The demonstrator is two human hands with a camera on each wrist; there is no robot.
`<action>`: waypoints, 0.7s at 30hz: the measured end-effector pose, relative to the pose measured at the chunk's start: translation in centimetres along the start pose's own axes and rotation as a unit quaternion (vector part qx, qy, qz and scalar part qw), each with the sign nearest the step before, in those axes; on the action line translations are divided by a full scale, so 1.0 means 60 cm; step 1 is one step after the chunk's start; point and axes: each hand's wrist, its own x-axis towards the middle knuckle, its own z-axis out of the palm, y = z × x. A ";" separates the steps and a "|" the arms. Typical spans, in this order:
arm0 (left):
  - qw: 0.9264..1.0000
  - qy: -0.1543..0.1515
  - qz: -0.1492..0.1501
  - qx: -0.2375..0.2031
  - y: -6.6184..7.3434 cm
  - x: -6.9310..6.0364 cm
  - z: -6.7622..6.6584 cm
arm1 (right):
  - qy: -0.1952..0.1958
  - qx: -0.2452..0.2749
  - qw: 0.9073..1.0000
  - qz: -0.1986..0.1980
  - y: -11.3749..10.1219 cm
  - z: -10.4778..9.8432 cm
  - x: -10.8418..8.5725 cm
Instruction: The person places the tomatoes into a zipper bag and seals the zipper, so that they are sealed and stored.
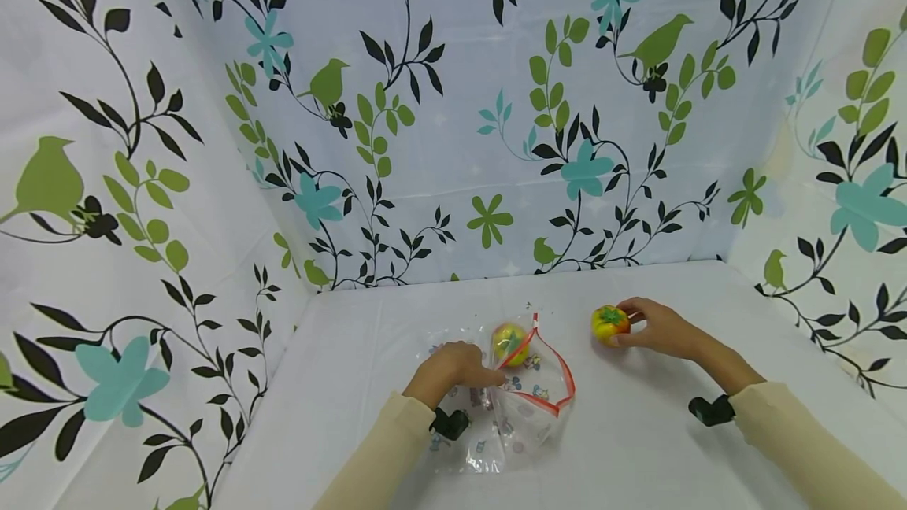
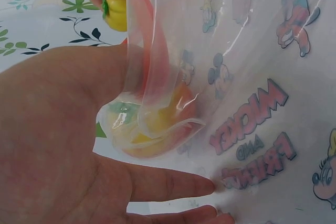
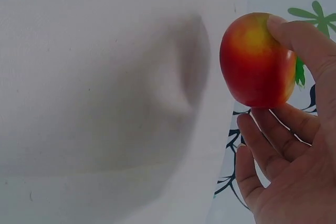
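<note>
A clear zip bag (image 1: 527, 415) with a red zip strip and cartoon prints lies on the white table, its mouth spread toward the right. My left hand (image 1: 457, 368) grips the bag by its edge; in the left wrist view the thumb passes behind the plastic at the red strip. Inside the bag sits a yellow-and-red toy fruit (image 1: 509, 341), seen through the film. To the right of the bag, my right hand (image 1: 659, 329) holds a second toy fruit (image 1: 609, 324), yellow and red with a green leafy top. The right wrist view shows thumb and fingertips around this fruit (image 3: 257, 61).
White cloth covers the table (image 1: 368, 305). Patterned curtains (image 1: 453, 101) with leaves, birds and flowers stand behind it and along both sides. Part of the bag's loose film (image 1: 453, 455) spreads under and left of my left wrist.
</note>
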 end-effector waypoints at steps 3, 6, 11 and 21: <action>1.000 0.003 0.001 -0.003 -0.001 0.000 0.000 | 0.001 0.002 1.000 -0.010 -0.013 0.003 0.001; 1.000 0.005 0.002 -0.004 -0.002 0.001 0.001 | 0.000 0.003 1.000 -0.015 -0.027 0.006 0.002; 1.000 0.005 0.003 -0.004 -0.003 0.001 0.002 | -0.004 0.011 1.000 -0.021 -0.053 0.016 0.001; 1.000 -0.002 0.008 -0.012 -0.003 -0.001 -0.001 | -0.017 0.030 0.998 -0.046 -0.098 0.033 -0.005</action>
